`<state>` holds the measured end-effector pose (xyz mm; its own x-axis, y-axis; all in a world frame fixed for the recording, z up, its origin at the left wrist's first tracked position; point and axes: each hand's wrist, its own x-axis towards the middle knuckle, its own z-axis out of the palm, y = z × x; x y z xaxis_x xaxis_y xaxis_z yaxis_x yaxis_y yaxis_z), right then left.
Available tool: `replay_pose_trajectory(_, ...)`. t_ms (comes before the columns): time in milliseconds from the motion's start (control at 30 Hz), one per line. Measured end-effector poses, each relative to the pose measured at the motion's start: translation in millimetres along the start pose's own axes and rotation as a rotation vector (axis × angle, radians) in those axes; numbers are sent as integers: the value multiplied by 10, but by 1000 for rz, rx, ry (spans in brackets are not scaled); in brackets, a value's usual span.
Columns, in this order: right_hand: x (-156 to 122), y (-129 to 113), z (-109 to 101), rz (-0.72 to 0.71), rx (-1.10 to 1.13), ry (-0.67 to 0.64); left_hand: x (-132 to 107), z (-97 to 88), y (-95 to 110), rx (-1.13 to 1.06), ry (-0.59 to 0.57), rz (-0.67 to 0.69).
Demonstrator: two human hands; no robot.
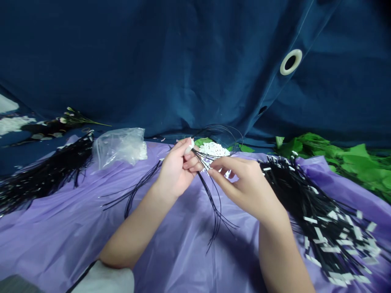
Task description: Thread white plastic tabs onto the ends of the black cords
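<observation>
My left hand (177, 169) is closed around a bundle of thin black strings (214, 203) that hang down over the purple sheet (76, 228); a small white piece sits at its thumb tip. My right hand (244, 183) is beside it, its fingertips pinching one of the strings near the left hand. Just behind both hands lies a small heap of white bits (215, 149). Loops of black string arc above that heap.
A big pile of black strings with white tags (324, 219) lies at the right. Another black pile (45, 171) lies at the left, next to a clear plastic bag (120, 146). Green leaves (345, 160) are at the far right. A dark blue curtain (183, 61) hangs behind.
</observation>
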<state>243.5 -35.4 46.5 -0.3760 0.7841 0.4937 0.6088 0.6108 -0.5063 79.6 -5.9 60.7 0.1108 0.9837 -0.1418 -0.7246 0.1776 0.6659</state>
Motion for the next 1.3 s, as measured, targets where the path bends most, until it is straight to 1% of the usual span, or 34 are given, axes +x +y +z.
replay_pose_trajectory(100, 50, 23, 42, 29, 23, -22, 0, 5, -2, -36, 21, -21)
replay_pose_trajectory(200, 67, 18, 18, 81, 66, 4, 27, -7, 1, -87, 55, -65)
replay_pose_trajectory(267, 37, 29, -65, 113, 150, 5, 56, -19, 8, -127, 79, -112)
replay_pose_trajectory(333, -35, 75, -206, 127, 332, -45, 86, -30, 14, -161, 93, -150)
replay_pose_trajectory(400, -136, 161, -379, 82, 621, -108, 108, -35, 13, -183, 100, -162)
replay_pose_trajectory(467, -230, 266, -531, -60, 870, -72, 112, -32, -4, -188, 92, -171)
replay_pose_trajectory(533, -268, 347, -614, -175, 931, -12, 97, -19, -42, -166, 73, -194)
replay_pose_trajectory(567, -259, 366, -623, -193, 928, 53, 84, -11, -68, -144, 59, -201)
replay_pose_trajectory(600, -229, 367, -610, -178, 917, 138, 69, -4, -98, -116, 41, -201)
replay_pose_trajectory(633, -184, 351, -581, -130, 909, 244, 54, 1, -130, -83, 22, -191)
replay_pose_trajectory(700, -67, 284, -496, 21, 900, 450, 28, 3, -192, -11, -22, -148)
replay_pose_trajectory(733, -10, 246, -452, 69, 900, 522, 17, -1, -219, 28, -44, -124)
replay_pose_trajectory(767, 37, 212, -415, 86, 897, 564, 7, -6, -243, 66, -65, -98)
replay_pose_trajectory(833, 89, 170, -371, 61, 877, 582, -13, -16, -272, 133, -107, -56)
replay_pose_trajectory(933, 68, 172, -379, 28, 835, 516, -45, -17, -281, 206, -158, -26)
replay_pose_trajectory(1000, 33, 190, -396, 28, 846, 517, -66, -8, -278, 239, -174, -12)
replay_pose_trajectory(1033, 22, 196, -397, 20, 852, 548, -74, -3, -279, 251, -176, -3)
replay_pose_trajectory(1100, 20, 195, -374, -12, 823, 675, -85, 6, -286, 266, -175, 15)
replay_pose_trajectory(1200, 42, 161, -284, -59, 685, 856, -94, 9, -304, 272, -181, 24)
replay_pose_trajectory(1233, 46, 144, -248, -73, 616, 882, -99, 9, -307, 271, -184, 25)
replay_pose_trajectory(1300, 43, 109, -186, -108, 450, 849, -112, 9, -307, 267, -190, 27)
